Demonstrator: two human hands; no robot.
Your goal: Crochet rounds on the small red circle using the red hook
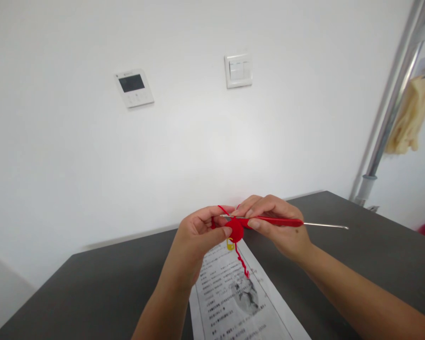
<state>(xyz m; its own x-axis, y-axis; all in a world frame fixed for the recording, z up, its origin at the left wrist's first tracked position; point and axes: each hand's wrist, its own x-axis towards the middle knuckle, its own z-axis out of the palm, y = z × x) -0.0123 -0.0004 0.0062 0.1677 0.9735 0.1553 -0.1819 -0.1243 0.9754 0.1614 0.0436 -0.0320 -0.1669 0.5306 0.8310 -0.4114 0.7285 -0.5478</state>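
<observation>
My left hand pinches a small round red crochet piece between thumb and fingers, with red yarn looped over its fingers. A yellow stitch marker hangs from the piece, and a red yarn tail dangles below it. My right hand is closed round a crochet hook with a red handle; its metal tip points left into the piece and its bare metal end sticks out to the right. Both hands are held just above the dark table.
A printed instruction sheet with text and a picture lies on the table under my hands. On the white wall are a thermostat panel and a light switch. At right stands a metal pole with pale gloves hanging.
</observation>
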